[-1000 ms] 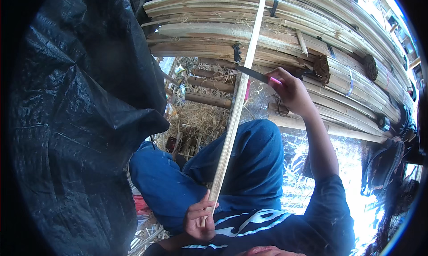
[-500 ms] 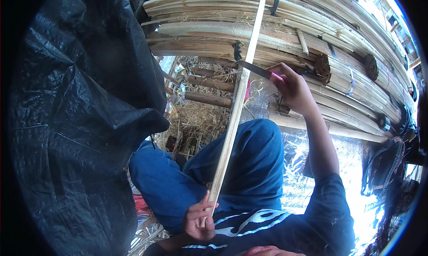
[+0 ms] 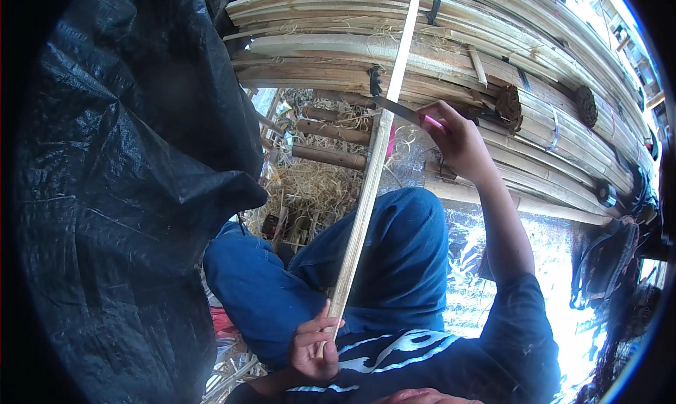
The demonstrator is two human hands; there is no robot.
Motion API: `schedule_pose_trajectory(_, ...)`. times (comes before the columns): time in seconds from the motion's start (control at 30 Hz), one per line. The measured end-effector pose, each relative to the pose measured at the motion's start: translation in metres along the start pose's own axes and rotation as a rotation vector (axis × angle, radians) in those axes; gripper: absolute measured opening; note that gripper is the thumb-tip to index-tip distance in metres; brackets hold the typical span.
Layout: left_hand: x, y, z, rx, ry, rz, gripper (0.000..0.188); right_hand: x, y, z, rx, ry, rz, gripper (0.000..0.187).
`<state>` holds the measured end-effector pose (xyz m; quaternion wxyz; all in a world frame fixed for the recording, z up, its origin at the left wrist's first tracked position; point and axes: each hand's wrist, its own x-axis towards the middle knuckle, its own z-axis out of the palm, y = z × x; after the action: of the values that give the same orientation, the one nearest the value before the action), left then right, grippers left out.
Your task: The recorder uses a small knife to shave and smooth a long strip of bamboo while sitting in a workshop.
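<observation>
A long pale strip of split wood or bamboo [image 3: 366, 214] runs from my lap up past the top edge of the view. Its near end lies in my left hand [image 3: 315, 346], closed round it close to my chest. My right hand [image 3: 454, 138] is closed on the handle of a knife [image 3: 398, 109], of which a pink part shows between the fingers. The knife's dark blade lies across the strip about a third of the way down from the top. Whether the edge bites into the strip cannot be made out.
Bundles of pale slats [image 3: 394, 55], tied with dark bands, stretch across the far side. Curly shavings [image 3: 310, 186] cover the ground by several round wooden bars [image 3: 328, 155]. A black plastic sheet [image 3: 134, 214] hangs at the left. A roll of tape [image 3: 606, 194] sits at the right.
My right hand has shifted very slightly to the left with the knife, and the blade is tilted a little differently. My left hand and the strip stay in place.
</observation>
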<state>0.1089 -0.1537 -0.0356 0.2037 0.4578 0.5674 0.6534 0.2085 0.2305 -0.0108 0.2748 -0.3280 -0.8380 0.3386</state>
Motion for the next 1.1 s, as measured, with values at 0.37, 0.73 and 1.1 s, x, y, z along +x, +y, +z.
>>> schedule_pose_trajectory(0.37,0.0,0.0,-0.002,0.01,-0.021,-0.002,0.019,-0.002,-0.002,-0.001,-0.026,-0.025,0.046,0.017)
schedule_pose_trajectory(0.73,0.002,0.004,0.004,-0.074,0.068,-0.062,0.014,-0.002,-0.01,0.001,-0.051,-0.028,0.041,0.016)
schedule_pose_trajectory(1.1,0.003,0.003,0.004,-0.082,0.051,-0.076,0.014,-0.001,-0.011,0.003,-0.088,-0.029,0.053,0.015)
